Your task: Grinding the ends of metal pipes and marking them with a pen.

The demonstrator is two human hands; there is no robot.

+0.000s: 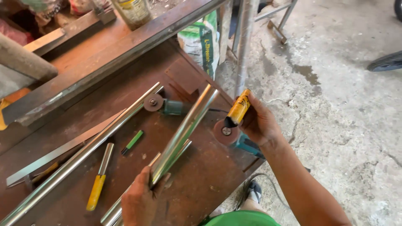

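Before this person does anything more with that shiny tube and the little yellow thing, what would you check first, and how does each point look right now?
1. Left hand grips the steel tube firmly: ok, fingers are wrapped round its lower end.
2. Right hand holds the yellow marker securely: ok.
3. Marker tip meets the tube: not ok, it sits apart, to the tube's right.
4. Angle grinder under the right hand is stopped: cannot tell.
5. Second grinder is clear of the tube: cannot tell, they look close.
6. Loose yellow-handled tool on the workbench is out of the way: ok.
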